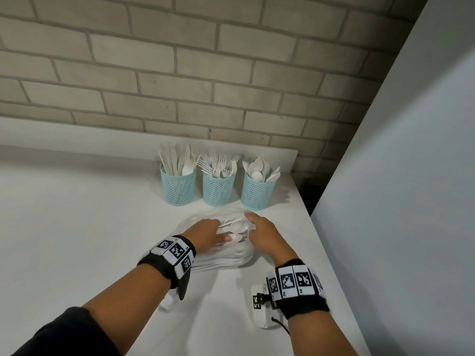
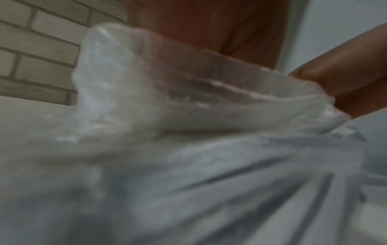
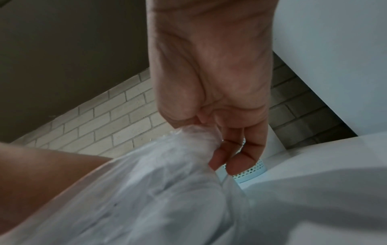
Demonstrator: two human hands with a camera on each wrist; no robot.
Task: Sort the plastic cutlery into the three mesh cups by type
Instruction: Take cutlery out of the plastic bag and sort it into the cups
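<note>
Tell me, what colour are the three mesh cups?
Light blue mesh cups, clearest in the head view.

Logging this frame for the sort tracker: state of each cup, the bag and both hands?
Left mesh cup: upright, holds knives plus one spoon.
Middle mesh cup: upright, holds forks.
Right mesh cup: upright, holds spoons.
Clear plastic bag: lying on the counter, mouth held open, spoons inside.
Left hand: reaching into the bag; grip unclear.
Right hand: pinching the bag's edge.
</note>
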